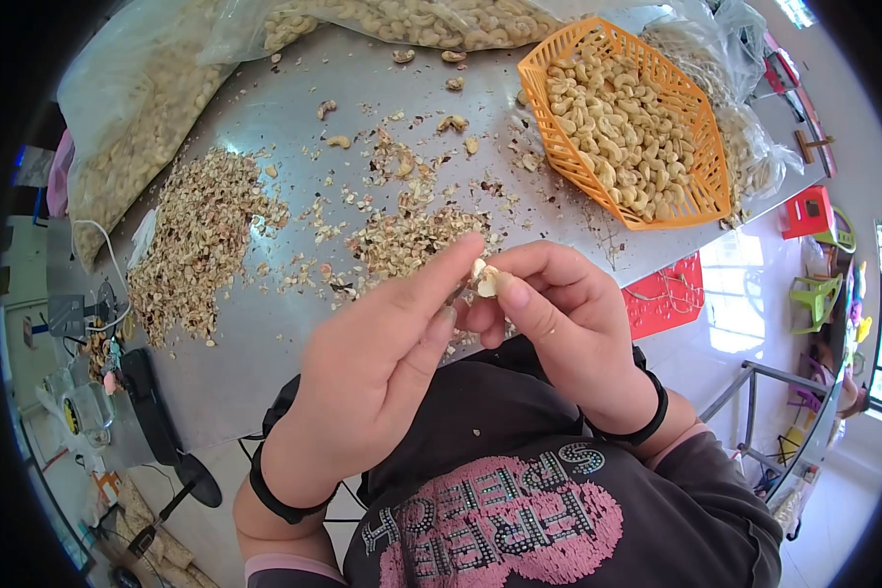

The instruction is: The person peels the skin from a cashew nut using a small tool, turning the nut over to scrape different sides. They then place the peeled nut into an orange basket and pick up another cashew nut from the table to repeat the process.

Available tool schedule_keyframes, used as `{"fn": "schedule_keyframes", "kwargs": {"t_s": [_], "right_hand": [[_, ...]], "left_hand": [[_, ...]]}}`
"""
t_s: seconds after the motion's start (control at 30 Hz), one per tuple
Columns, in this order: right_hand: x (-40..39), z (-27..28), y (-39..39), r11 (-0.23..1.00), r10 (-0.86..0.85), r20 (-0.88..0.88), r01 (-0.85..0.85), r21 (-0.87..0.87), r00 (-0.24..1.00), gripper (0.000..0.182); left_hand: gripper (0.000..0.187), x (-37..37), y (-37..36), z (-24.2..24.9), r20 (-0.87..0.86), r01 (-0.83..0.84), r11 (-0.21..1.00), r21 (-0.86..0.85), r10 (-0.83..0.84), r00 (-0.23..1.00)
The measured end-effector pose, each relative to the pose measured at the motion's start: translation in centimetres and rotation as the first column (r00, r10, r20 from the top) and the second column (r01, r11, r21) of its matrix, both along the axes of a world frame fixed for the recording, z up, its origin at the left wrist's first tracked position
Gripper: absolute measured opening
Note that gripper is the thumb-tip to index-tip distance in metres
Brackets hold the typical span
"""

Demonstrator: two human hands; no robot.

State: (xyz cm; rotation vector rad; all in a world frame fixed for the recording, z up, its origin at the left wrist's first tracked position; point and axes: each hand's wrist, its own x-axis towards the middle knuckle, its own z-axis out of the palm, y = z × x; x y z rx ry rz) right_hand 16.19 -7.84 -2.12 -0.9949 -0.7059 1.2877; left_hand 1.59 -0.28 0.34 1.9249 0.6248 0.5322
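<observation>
My right hand (573, 318) pinches a pale, partly broken cashew kernel (486, 281) between thumb and curled fingers. My left hand (377, 343) is closed beside it, its fingertips meeting the kernel from the left. A thin dark sliver shows between the left thumb and forefinger; whether it is a small blade cannot be made out. Just beyond both hands lies a heap of cashew skin flakes (412, 233). A larger heap of flakes (201, 240) spreads to the left. Several loose cashews (338, 142) lie scattered farther back on the metal table (284, 118).
An orange plastic basket (534, 83) of cashews stands at the back right. Clear bags of cashews (147, 108) line the back and left edges. A red stool (666, 299) is below the table's right edge. A black stand (152, 407) sits at the left edge.
</observation>
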Motion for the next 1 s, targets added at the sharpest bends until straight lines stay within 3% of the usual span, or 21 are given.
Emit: {"fn": "schedule_keyframes", "kwargs": {"t_s": [0.47, 0.53, 0.57, 0.67, 0.73, 0.77, 0.83, 1.0], "right_hand": [[0.1, -0.2, -0.1, 0.999, 0.046, -0.053, -0.044, 0.03, 0.998, 0.015], [0.1, 0.0, -0.1, 0.999, 0.042, -0.048, -0.041, 0.021, 0.998, 0.015], [0.1, 0.0, -0.1, 0.999, 0.038, -0.044, -0.038, 0.013, 0.998, 0.014], [0.0, -0.1, -0.1, 0.999, 0.043, -0.013, -0.043, -0.013, 0.999, 0.014], [-0.2, 0.0, -0.1, 0.998, 0.056, -0.023, -0.057, -0.021, 0.998, 0.014], [-0.2, 0.0, -0.2, 0.997, 0.069, -0.032, -0.07, -0.029, 0.997, 0.015], [-0.1, 0.2, 0.0, 0.998, 0.062, -0.03, -0.062, -0.023, 0.998, 0.015], [0.0, -0.2, -0.1, 0.998, 0.058, -0.024, -0.058, -0.006, 0.998, 0.016]], "left_hand": [[0.044, 0.3, -0.1, -1.0, 0.064, 0.01, 0.988, 0.154, -0.02, 0.998], [0.044, 0.3, 0.1, -1.6, 0.096, -0.018, 0.948, 0.317, -0.013, 0.995], [0.044, 0.3, 0.0, -1.7, 0.097, -0.018, 0.948, 0.317, -0.014, 0.995], [0.043, 0.2, 0.1, -1.6, 0.054, -0.054, 0.918, 0.393, 0.035, 0.998], [0.04, 0.0, 0.3, -1.2, -0.092, 0.002, 0.912, 0.411, 0.04, 0.995], [0.04, 0.0, 0.3, -1.3, -0.093, 0.001, 0.912, 0.411, 0.04, 0.995], [0.037, 0.2, 0.1, -1.4, -0.003, -0.014, 0.975, 0.22, 0.015, 1.0], [0.035, -0.2, -0.2, -0.2, -0.034, -0.066, 0.998, 0.0, 0.066, 0.997]]}}
